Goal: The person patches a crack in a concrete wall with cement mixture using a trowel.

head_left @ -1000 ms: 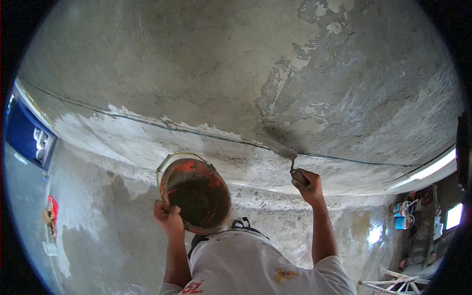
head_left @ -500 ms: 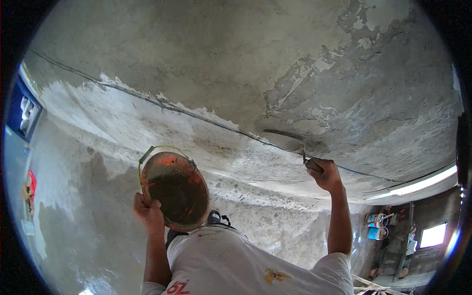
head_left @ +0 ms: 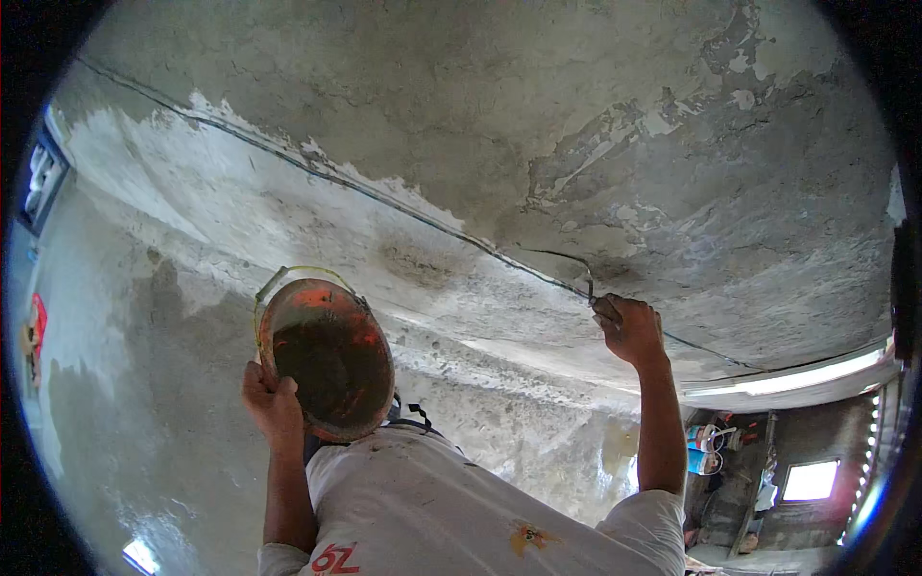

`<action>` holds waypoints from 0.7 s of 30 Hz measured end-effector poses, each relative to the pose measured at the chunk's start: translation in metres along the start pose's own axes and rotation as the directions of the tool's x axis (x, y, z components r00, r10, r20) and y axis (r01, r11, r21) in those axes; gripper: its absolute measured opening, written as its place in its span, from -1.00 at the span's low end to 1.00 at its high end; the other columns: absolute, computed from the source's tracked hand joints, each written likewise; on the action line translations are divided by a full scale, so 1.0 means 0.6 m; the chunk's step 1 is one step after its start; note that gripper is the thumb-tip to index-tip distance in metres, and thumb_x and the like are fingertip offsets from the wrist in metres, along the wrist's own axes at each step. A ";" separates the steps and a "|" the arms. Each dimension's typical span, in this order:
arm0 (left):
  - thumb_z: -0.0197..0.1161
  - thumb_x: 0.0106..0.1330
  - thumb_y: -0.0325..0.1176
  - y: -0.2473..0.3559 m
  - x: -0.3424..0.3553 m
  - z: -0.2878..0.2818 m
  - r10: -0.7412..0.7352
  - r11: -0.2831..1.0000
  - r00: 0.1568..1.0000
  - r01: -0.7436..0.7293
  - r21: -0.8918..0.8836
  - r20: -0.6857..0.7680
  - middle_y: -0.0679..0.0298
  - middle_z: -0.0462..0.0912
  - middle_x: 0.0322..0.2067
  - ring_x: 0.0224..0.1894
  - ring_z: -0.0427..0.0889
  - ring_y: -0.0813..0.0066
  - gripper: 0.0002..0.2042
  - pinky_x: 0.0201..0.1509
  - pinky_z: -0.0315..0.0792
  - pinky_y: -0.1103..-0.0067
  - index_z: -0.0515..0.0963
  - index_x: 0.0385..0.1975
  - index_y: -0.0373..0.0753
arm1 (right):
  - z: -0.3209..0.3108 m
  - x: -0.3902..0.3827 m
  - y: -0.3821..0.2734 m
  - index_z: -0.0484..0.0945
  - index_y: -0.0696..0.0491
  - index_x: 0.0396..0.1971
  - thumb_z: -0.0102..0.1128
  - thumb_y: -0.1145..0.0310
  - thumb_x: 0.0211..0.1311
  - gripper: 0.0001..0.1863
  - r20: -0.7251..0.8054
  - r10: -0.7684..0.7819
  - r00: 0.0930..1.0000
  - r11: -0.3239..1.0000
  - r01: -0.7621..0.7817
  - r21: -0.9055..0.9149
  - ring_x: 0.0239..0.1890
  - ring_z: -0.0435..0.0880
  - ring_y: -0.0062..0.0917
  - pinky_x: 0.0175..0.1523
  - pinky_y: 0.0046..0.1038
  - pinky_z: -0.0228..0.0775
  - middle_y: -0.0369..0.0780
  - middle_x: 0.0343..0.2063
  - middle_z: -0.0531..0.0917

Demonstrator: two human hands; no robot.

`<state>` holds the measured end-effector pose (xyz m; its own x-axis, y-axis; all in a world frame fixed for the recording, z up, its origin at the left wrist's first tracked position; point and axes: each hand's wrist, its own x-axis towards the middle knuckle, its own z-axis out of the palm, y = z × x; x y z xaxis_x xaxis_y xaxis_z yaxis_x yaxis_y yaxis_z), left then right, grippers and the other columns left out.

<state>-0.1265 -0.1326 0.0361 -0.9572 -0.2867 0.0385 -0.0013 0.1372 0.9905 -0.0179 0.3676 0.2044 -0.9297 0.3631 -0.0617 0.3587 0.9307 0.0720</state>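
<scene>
A rough, patchy grey plastered wall fills the far side ahead of me, a thin dark line slanting across it. Near and left of centre is my round orange-red bucket, tilted so its grey-smeared inside shows, its yellow-green handle standing off the rim. My left hand grips its left rim. To the right, my right hand is closed around a thin dark metal trowel, whose blade lies edge-on by the wall; I can't tell whether they touch.
</scene>
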 end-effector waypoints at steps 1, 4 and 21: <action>0.10 -0.10 -0.69 0.002 -0.001 -0.001 -0.005 1.000 1.000 0.005 -0.003 0.000 0.46 0.00 -0.53 -0.49 0.01 0.59 -0.62 -0.38 0.04 0.60 0.03 -0.56 -0.10 | -0.006 -0.003 0.002 0.65 -0.07 -0.13 0.36 0.25 0.14 -0.72 0.002 0.000 1.000 1.000 0.000 -0.005 -0.21 0.73 -0.12 -0.14 -0.11 0.56 -0.13 -0.32 0.75; 0.10 -0.10 -0.70 -0.005 -0.001 -0.006 -0.039 0.997 0.999 0.038 -0.074 -0.011 0.46 -0.01 -0.53 -0.49 0.01 0.61 -0.62 -0.40 0.03 0.61 0.03 -0.56 -0.10 | -0.045 -0.019 0.007 0.65 -0.07 -0.17 0.37 0.23 0.13 -0.73 -0.016 -0.010 1.000 0.994 0.008 -0.105 -0.22 0.73 -0.10 -0.15 -0.11 0.56 -0.12 -0.34 0.75; 0.09 -0.08 -0.65 -0.029 -0.015 -0.013 -0.087 0.996 0.996 0.087 -0.025 -0.013 0.43 0.01 -0.53 -0.48 0.01 0.57 -0.67 -0.40 0.05 0.59 0.05 -0.56 -0.14 | -0.023 0.004 0.015 0.67 -0.09 -0.28 0.34 0.14 0.13 -0.78 0.099 -0.009 0.995 0.971 0.033 -0.238 -0.22 0.74 -0.14 -0.16 -0.05 0.58 -0.12 -0.37 0.74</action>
<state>-0.1158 -0.1399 0.0195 -0.9495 -0.3102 -0.0460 -0.0770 0.0883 0.9931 -0.0179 0.3765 0.2184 -0.9201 0.3570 -0.1610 0.2976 0.9047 0.3050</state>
